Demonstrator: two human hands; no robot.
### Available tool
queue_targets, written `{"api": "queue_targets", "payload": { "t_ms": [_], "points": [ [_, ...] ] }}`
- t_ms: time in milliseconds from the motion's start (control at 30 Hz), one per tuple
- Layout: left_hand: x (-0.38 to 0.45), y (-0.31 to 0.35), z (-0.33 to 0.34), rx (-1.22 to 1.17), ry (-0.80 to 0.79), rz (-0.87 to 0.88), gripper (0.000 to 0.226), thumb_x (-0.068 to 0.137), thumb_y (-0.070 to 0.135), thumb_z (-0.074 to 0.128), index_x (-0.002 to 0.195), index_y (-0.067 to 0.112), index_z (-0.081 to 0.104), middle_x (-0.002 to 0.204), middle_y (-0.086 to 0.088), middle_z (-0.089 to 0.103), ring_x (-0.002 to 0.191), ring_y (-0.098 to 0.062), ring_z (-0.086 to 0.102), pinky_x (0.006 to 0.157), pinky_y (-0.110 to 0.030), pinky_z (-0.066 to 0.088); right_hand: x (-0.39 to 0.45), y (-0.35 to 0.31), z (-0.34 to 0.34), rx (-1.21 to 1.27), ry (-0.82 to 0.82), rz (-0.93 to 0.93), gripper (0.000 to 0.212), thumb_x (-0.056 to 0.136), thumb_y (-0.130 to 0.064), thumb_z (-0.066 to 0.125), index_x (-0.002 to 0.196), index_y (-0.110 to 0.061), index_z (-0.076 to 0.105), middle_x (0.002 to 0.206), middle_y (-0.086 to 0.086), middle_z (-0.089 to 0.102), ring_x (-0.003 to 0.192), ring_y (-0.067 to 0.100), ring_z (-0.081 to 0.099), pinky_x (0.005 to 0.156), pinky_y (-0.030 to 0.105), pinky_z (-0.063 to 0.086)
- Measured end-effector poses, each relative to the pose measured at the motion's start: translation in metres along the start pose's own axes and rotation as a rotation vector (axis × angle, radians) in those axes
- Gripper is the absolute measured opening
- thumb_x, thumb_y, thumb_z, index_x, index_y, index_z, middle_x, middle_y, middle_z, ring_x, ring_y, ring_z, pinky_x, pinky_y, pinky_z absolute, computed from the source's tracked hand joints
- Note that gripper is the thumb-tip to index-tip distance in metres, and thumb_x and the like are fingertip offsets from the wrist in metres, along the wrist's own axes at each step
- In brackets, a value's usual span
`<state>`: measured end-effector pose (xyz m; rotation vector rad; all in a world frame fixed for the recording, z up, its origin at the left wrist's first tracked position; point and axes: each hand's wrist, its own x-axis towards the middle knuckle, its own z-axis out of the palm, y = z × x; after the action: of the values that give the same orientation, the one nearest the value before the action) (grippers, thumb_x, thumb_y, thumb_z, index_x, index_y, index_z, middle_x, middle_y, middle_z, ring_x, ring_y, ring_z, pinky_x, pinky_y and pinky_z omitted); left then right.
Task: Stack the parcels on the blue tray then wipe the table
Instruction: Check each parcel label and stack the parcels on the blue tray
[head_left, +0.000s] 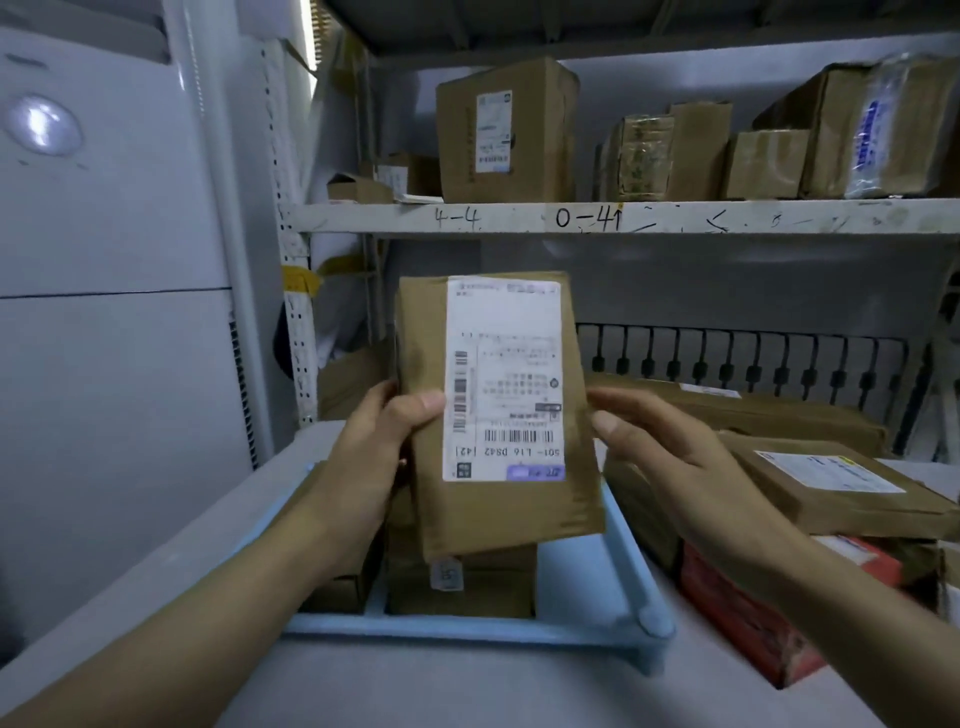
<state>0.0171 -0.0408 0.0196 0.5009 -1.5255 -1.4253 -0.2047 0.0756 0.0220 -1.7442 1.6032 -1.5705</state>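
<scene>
left hand (387, 436) grips parcel (498, 410) (label up) | right hand (670, 447) loosely spread, fingertips at parcel edge

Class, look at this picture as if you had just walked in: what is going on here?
A person holds a brown parcel upright above a blue tray, its white label facing the camera. The left hand grips its left edge; the right hand is at its right edge with fingers loose. Other parcels already lie in the tray, and more wait on the table to the right.
</scene>
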Motion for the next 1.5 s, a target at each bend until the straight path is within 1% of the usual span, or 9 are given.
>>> {"api": "queue_targets", "payload": {
  "t_ms": [133, 300, 433, 567, 700, 900, 1133, 1367, 1500],
  "points": [
    [-0.006, 0.009, 0.001, -0.072, 0.008, -0.17, 0.049, 0.077, 0.055, 0.067, 0.118, 0.028, 0.07, 0.116, -0.006, 0.074, 0.113, -0.029, 0.067, 0.106, -0.052, 0.045, -0.002, -0.015, 0.017, 0.168, -0.141, 0.115, 0.053, 0.082, -0.055, 0.053, 0.129, -0.032, 0.061, 0.12, -0.011, 0.071, 0.107, 0.01, 0.069, 0.094, 0.041, 0.056],
    [-0.003, 0.025, -0.016, -0.079, 0.037, -0.37, 0.054, 0.079, 0.061, 0.063, 0.118, 0.024, 0.072, 0.114, -0.01, 0.074, 0.111, -0.029, 0.068, 0.103, -0.047, 0.049, 0.014, -0.027, 0.039, 0.279, -0.176, 0.292, 0.049, 0.084, -0.057, 0.057, 0.117, -0.024, 0.071, 0.11, 0.0, 0.075, 0.102, 0.031, 0.07, 0.084, 0.044, 0.058],
    [-0.003, 0.045, -0.035, -0.12, 0.032, -0.34, 0.048, 0.081, 0.047, 0.064, 0.12, 0.019, 0.068, 0.112, -0.011, 0.075, 0.099, -0.025, 0.072, 0.094, -0.042, 0.055, 0.034, -0.039, 0.062, 0.342, -0.197, 0.415, 0.041, 0.092, -0.057, 0.055, 0.105, -0.024, 0.076, 0.094, 0.003, 0.078, 0.084, 0.022, 0.074, 0.074, 0.038, 0.058],
    [-0.001, 0.055, -0.066, -0.079, 0.123, -0.373, 0.042, 0.085, 0.035, 0.066, 0.121, 0.014, 0.066, 0.11, -0.014, 0.075, 0.093, -0.025, 0.072, 0.097, -0.043, 0.053, 0.053, -0.047, 0.097, 0.309, -0.236, 0.438, 0.047, 0.093, -0.06, 0.052, 0.114, -0.023, 0.072, 0.112, 0.004, 0.073, 0.104, 0.026, 0.068, 0.093, 0.044, 0.054],
    [0.0, 0.049, -0.098, -0.03, 0.246, -0.457, 0.036, 0.088, 0.033, 0.067, 0.116, 0.011, 0.067, 0.104, -0.017, 0.076, 0.084, -0.027, 0.073, 0.095, -0.045, 0.053, 0.068, -0.053, 0.132, 0.263, -0.284, 0.452, 0.049, 0.095, -0.054, 0.054, 0.124, -0.016, 0.066, 0.114, 0.004, 0.07, 0.107, 0.026, 0.065, 0.093, 0.04, 0.055],
    [0.003, 0.023, -0.132, -0.044, 0.356, -0.518, 0.033, 0.09, 0.034, 0.064, 0.113, 0.01, 0.067, 0.109, -0.021, 0.073, 0.093, -0.032, 0.069, 0.097, -0.048, 0.05, 0.082, -0.047, 0.168, 0.188, -0.395, 0.469, 0.037, 0.097, -0.032, 0.06, 0.129, -0.012, 0.063, 0.114, 0.002, 0.07, 0.107, 0.022, 0.065, 0.102, 0.041, 0.051],
    [0.017, -0.011, -0.143, -0.034, 0.394, -0.585, 0.038, 0.092, 0.034, 0.062, 0.119, 0.007, 0.066, 0.107, -0.02, 0.074, 0.091, -0.029, 0.07, 0.089, -0.041, 0.053, 0.089, -0.028, 0.194, 0.175, -0.351, 0.534, 0.037, 0.094, -0.017, 0.064, 0.13, -0.009, 0.061, 0.119, 0.002, 0.069, 0.103, 0.017, 0.063, 0.102, 0.037, 0.05],
    [0.021, -0.012, -0.141, 0.06, 0.379, -0.622, 0.035, 0.092, 0.034, 0.061, 0.118, 0.01, 0.065, 0.1, -0.018, 0.076, 0.078, -0.028, 0.073, 0.073, -0.038, 0.059, 0.088, -0.02, 0.193, 0.127, -0.28, 0.467, 0.057, 0.081, -0.035, 0.069, 0.131, -0.009, 0.06, 0.132, 0.002, 0.066, 0.118, 0.021, 0.06, 0.107, 0.041, 0.046],
    [0.017, -0.012, -0.137, 0.156, 0.399, -0.635, 0.036, 0.091, 0.041, 0.062, 0.116, 0.015, 0.065, 0.102, -0.018, 0.076, 0.087, -0.03, 0.072, 0.073, -0.04, 0.057, 0.076, -0.029, 0.176, 0.093, -0.314, 0.446, 0.042, 0.092, -0.032, 0.065, 0.128, -0.009, 0.064, 0.128, 0.002, 0.066, 0.118, 0.021, 0.06, 0.107, 0.04, 0.046]
  ]
}}
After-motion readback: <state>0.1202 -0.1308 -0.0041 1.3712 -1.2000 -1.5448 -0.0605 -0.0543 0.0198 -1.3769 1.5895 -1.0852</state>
